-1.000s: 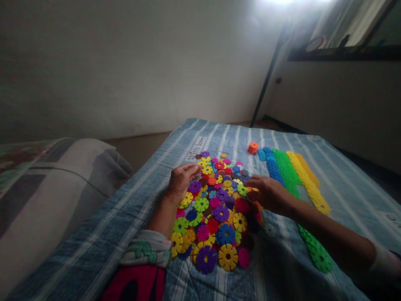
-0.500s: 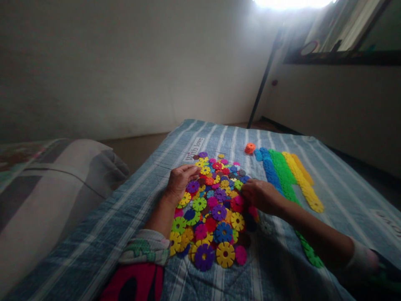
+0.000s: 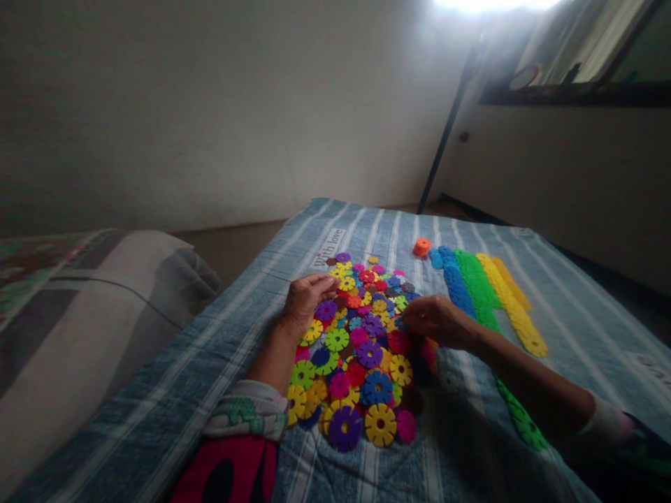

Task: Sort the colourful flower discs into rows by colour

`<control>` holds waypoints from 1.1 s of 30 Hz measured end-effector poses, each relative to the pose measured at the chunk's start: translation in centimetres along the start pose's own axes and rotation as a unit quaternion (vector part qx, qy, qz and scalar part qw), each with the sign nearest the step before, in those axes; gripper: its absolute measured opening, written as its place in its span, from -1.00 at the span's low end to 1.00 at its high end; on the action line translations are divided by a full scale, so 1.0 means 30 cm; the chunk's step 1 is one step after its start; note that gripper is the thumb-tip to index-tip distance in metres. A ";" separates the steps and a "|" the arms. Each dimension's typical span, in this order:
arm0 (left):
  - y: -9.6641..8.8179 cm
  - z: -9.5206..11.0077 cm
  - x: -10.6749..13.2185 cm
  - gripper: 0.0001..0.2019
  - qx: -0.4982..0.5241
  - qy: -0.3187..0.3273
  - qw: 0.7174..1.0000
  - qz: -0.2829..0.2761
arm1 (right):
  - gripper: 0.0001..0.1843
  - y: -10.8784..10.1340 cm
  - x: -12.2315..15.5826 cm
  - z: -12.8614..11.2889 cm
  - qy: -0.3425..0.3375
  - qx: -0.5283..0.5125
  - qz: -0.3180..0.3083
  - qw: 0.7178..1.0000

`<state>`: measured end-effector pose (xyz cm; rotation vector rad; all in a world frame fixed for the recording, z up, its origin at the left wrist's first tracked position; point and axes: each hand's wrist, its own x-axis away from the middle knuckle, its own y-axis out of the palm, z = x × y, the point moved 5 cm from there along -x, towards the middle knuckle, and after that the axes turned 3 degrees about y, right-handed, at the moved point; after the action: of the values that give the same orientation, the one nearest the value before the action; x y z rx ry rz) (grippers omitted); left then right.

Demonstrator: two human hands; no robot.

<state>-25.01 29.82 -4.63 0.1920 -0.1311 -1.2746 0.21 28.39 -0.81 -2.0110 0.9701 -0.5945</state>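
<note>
A spread-out pile of colourful notched plastic discs (image 3: 370, 354) lies on the striped cloth between my hands. My left hand (image 3: 308, 297) rests at the pile's upper left side, fingers loosely stretched over the discs near a yellow disc (image 3: 347, 283); no held piece shows. On the opposite side my right hand (image 3: 437, 320) is closed, its fingertips pinched down among the discs. Whatever it holds is hidden by the fingers. A large purple disc (image 3: 344, 428) lies at the pile's near edge.
Right of the pile lie rows of same-coloured discs: blue (image 3: 457, 285), green (image 3: 477, 283), yellow (image 3: 511, 307) and orange (image 3: 512, 283). A small orange stack (image 3: 421, 247) stands behind. A lamp pole (image 3: 445, 133) rises beyond the bed; folded bedding (image 3: 120, 300) is at left.
The whole view has shifted slightly. My right hand has drawn a little leftward over the pile's right side, its fingers still pinched. My left hand stays at the same spot on the discs.
</note>
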 end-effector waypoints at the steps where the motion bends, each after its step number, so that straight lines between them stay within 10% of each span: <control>1: 0.001 0.001 0.001 -0.73 -0.001 -0.001 1.000 0.000 | -0.76 -0.001 -0.005 -0.004 -0.003 0.015 0.006 1.000; 9: -0.001 -0.003 -0.003 -0.73 0.001 -0.004 1.000 0.006 | -0.70 -0.003 -0.078 -0.030 0.061 0.253 0.069 0.963; 27: 0.006 0.005 0.007 -0.76 -0.001 0.008 1.000 0.001 | -0.68 0.032 -0.057 -0.090 0.049 0.265 0.040 0.962; 33: 0.005 0.003 0.008 -0.76 -0.003 0.007 1.000 0.004 | -0.73 0.091 -0.003 -0.170 -0.049 0.341 0.036 0.938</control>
<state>-24.83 29.64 -4.50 0.1956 -0.1167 -1.2661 -4.48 25.07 -0.20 -1.3639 0.6480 -0.6701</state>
